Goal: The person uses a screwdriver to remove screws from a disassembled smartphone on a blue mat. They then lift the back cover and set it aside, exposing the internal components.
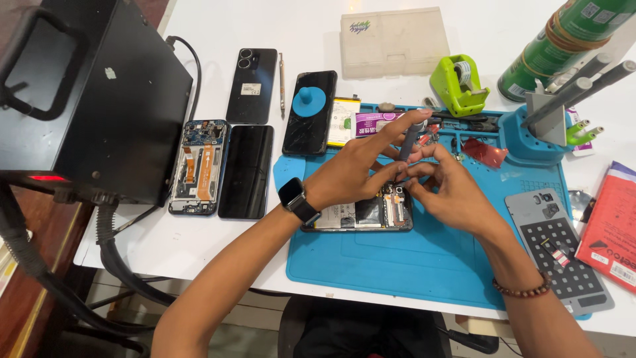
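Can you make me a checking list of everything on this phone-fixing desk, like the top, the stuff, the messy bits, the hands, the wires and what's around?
Surface: white table with a blue work mat on it.
Job's things: opened phone lying on the mat; grey screwdriver standing upright over it.
Clutter: green tape dispenser, blue tool stand, second opened phone, three closed phones, green cans, grey perforated plate.
Grips: left hand holds the screwdriver; right hand steadies its tip at the phone.
Cables: thick black hoses hang from the black box.
Surroundings: wooden furniture at left.
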